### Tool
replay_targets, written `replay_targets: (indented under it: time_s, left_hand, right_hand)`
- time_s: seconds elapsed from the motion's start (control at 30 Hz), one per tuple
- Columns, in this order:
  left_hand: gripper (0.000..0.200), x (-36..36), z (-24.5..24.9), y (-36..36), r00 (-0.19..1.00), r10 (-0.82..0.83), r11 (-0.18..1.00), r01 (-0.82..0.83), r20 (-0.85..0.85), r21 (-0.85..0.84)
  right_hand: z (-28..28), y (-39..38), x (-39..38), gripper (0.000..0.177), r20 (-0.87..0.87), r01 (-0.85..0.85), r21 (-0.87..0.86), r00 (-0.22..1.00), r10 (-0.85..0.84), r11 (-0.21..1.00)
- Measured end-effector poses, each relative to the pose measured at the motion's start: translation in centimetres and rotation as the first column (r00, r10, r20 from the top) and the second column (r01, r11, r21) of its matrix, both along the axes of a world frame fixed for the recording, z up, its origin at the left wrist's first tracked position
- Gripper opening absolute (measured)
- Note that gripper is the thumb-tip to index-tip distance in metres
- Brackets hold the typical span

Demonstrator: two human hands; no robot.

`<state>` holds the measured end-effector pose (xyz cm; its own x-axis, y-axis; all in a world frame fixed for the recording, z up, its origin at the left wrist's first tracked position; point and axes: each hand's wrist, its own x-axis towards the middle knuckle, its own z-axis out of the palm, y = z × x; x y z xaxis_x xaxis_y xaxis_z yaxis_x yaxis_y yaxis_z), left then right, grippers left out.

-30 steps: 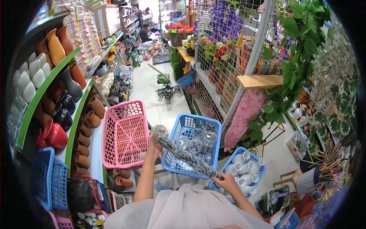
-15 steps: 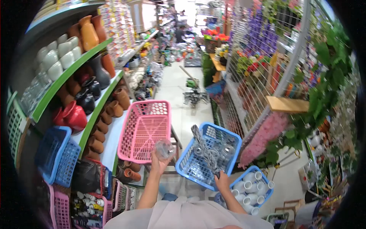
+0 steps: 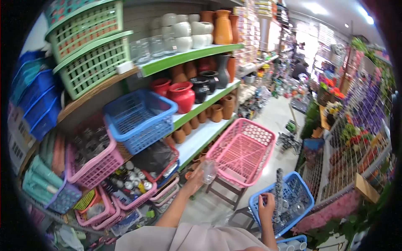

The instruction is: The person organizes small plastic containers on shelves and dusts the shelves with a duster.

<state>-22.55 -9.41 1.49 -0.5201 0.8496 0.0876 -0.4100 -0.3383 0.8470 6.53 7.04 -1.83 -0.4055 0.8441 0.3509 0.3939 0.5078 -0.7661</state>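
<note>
My left hand (image 3: 195,180) is closed around a clear glass jar (image 3: 210,172), held out near the left corner of a pink plastic basket (image 3: 272,155) on a dark stool. My right hand (image 3: 266,204) is over the left side of a blue basket (image 3: 308,193), its fingers curled but apart with nothing visible between them. Beside that hand, a grey fluffy duster (image 3: 279,188) lies across the blue basket. Several clear glass pieces (image 3: 297,208) rest in the same basket, partly hidden by the duster.
To the left, shelves hold white pots (image 3: 183,37), a red vase (image 3: 181,97) and clay pots (image 3: 216,113). An empty-looking blue basket (image 3: 140,138) juts from the shelf. White vases (image 3: 289,246) sit low at front right. A wire rack (image 3: 347,146) with flowers lines the right.
My view has turned left. My right hand has let go of the duster, which now lies in the blue basket. The glass jar, still in my left hand, has moved toward the shelves.
</note>
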Motion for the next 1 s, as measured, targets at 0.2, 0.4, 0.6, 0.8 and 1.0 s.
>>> replay_targets:
  time_s: [0.2, 0.4, 0.6, 0.8, 1.0]
  left_hand:
    - [0.087, -3.1, 7.8, -10.5, 0.859, 0.055, 0.994, -0.096, -0.509, -0.054]
    - [0.091, -4.3, 16.1, -20.1, 0.264, 0.069, 0.832, -0.547, -0.962, -0.090]
    - [0.100, -5.6, 17.9, -27.8, -0.107, 0.020, 0.672, -0.734, -0.994, 0.093]
    - [0.089, -7.3, 19.9, -32.4, -0.360, 0.017, 0.583, -0.754, -0.933, 0.302]
    - [0.091, -10.0, 20.4, -34.5, -0.410, 0.195, 0.508, -0.735, -0.891, 0.450]
  right_hand:
    - [8.4, -8.8, -15.4, 0.037, -0.456, -0.677, -0.294, 0.720, 0.524, 0.675]
    - [15.1, -17.8, -25.8, 0.072, -0.433, -0.935, -0.265, 0.333, 0.837, 0.235]
    - [19.3, -26.2, -30.2, 0.094, -0.161, -0.977, -0.003, 0.209, 0.965, 0.212]
    - [22.6, -31.1, -33.3, 0.101, -0.062, -0.987, 0.087, 0.128, 0.990, 0.133]
    - [24.1, -33.2, -38.5, 0.094, -0.126, -0.984, 0.156, 0.061, 0.990, 0.081]
